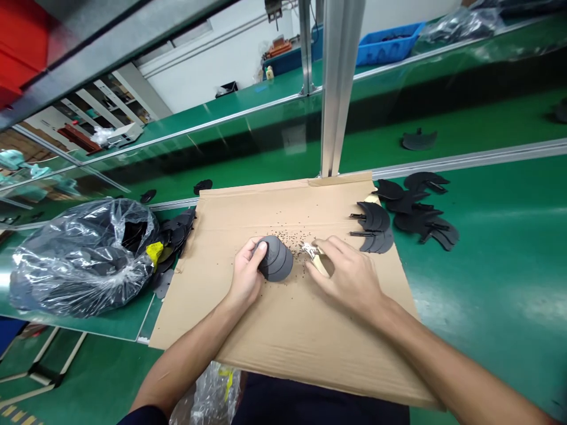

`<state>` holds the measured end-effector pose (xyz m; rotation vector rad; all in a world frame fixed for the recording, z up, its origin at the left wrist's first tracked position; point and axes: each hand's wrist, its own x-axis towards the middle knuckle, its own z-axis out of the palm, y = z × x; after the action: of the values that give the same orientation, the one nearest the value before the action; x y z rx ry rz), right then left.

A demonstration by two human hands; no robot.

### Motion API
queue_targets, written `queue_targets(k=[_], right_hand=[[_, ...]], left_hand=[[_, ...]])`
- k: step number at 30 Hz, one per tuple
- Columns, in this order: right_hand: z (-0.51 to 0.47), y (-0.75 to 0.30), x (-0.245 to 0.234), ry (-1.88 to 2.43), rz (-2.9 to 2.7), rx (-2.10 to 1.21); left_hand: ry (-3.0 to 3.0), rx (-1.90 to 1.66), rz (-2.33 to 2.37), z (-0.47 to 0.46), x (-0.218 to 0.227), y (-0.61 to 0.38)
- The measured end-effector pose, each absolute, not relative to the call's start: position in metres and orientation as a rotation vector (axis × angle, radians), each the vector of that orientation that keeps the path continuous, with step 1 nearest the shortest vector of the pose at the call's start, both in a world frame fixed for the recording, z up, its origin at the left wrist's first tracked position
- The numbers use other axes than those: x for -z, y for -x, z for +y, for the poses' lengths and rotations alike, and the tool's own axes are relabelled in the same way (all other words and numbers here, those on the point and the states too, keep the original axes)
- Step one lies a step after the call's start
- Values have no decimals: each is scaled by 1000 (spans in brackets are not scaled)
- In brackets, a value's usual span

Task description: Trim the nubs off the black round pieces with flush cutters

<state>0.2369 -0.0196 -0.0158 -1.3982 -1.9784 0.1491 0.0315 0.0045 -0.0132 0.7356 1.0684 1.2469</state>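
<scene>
My left hand (245, 271) is closed round a fanned stack of dark grey curved plastic pieces (277, 258), held on a sheet of brown cardboard (283, 330). My right hand (348, 271) grips small metal cutting pliers with pale handles (312, 252), their tip close to the right edge of the stack. Tiny black trimmings (290, 239) are scattered on the cardboard just behind the stack.
A clear plastic bag of black parts (84, 254) lies at the left, with a yellow scrap (154, 251) beside it. Piles of black fan-shaped pieces (410, 218) sit at the cardboard's right corner. An aluminium post (339, 88) rises behind. Blue bins (385, 41) stand far back.
</scene>
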Motion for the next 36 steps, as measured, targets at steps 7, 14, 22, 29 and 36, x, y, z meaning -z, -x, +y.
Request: queue_targets(k=[7,14,22,29,36], right_hand=[[-22,-234,5,1090,-1833,-699],[-29,-231,0,1026,-1936,-576],[-30,-232,0,863,-2182,-183],[-29,-230,3,966,-2068,-169],[-31,-236,12,1112,-1979,-206]], left_hand=[[-815,-1316,1012,6,18,-34],[-871,-1171,807,4,20,-38],[-1303,-855,757,20,18,-18],[-1487,-796,878,30,13,-7],[-2104,-946,1306,134,4,-18]])
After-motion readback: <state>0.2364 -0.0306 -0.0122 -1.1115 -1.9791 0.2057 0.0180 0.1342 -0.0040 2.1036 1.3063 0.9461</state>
